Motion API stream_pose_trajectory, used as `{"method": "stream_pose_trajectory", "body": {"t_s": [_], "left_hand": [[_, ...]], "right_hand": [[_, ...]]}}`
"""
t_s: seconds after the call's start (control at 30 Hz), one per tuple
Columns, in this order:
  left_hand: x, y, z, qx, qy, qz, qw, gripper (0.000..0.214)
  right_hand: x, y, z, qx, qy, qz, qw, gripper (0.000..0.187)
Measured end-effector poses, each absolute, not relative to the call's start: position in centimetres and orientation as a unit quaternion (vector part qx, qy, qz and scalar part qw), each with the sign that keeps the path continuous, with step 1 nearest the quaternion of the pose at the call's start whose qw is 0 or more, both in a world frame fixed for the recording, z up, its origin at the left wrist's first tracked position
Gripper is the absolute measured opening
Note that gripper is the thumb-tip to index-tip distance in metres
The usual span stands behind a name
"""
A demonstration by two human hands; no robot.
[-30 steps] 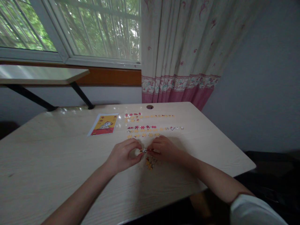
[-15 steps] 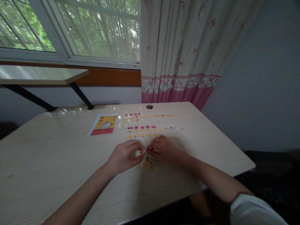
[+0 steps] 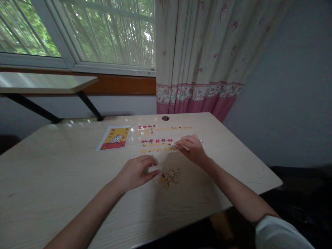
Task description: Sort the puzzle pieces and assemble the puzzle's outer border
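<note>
My right hand (image 3: pixel 192 148) reaches over the sorted rows, thumb and forefinger pinched on a small whitish jigsaw piece (image 3: pixel 173 145). Its fingertips are at the right end of a row of yellow jigsaw pieces (image 3: pixel 158 149); further pieces in that row are covered by the hand. A row of red jigsaw pieces (image 3: pixel 157 140) lies just behind. Nearer to me, my left hand (image 3: pixel 137 171) rests low over the table with thumb and forefinger apart, and no piece shows between them. Beside it is a loose pile of mixed pieces (image 3: pixel 166 181), some yellow, some brownish.
A picture sheet (image 3: pixel 114 138) with a spotted animal on yellow and red lies left of the rows. Farther back are more rows of pieces (image 3: pixel 146 127). A round cable hole (image 3: pixel 165 118) sits near the table's back edge. A raised shelf (image 3: pixel 46 83) stands at the back left.
My right hand has moved away from the left hand, forward and right to the rows, with the whitish piece. My left hand has stayed near the pile, now without that piece.
</note>
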State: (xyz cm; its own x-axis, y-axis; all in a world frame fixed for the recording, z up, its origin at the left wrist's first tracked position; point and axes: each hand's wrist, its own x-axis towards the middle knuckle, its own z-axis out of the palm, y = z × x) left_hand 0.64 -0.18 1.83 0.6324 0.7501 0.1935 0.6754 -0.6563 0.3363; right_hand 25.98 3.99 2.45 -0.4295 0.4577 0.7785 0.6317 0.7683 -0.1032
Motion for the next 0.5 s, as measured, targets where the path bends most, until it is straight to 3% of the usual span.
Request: {"method": "stream_pose_trajectory", "body": {"t_s": [0.13, 0.5], "left_hand": [[0.7, -0.2, 1.7, 0.910, 0.375, 0.115, 0.137, 0.024], [0.7, -0.3, 1.4, 0.915, 0.358, 0.129, 0.135, 0.019]], "right_hand": [[27.9, 5.2, 3.5, -0.357, -0.766, -0.176, 0.504, 0.013], [28.4, 5.1, 3.4, -0.420, -0.797, -0.144, 0.410, 0.020]]}}
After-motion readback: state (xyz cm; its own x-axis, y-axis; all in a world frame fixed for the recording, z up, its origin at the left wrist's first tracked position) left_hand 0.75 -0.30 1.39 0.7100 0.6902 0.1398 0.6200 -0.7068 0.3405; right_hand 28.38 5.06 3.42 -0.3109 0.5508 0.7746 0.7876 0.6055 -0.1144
